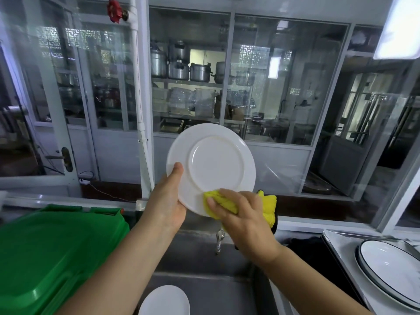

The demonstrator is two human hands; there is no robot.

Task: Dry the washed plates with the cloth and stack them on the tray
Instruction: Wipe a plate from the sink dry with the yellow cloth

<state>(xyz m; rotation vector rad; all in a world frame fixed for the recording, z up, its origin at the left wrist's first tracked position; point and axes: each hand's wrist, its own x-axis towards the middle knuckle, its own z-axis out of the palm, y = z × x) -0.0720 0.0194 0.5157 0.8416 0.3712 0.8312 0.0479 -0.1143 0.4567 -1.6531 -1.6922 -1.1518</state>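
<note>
While the left hand (169, 201) pinches the plate (211, 167) rim, the right hand (241, 212), fingers clamped on the cloth (223, 202), should sweep firmly around its underside.

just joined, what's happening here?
A person is drying a white plate over the sink. The left hand holds it upright by the rim, underside to the camera; the right hand presses a yellow cloth on its lower edge. Rimmed plates already sit at right.
</note>
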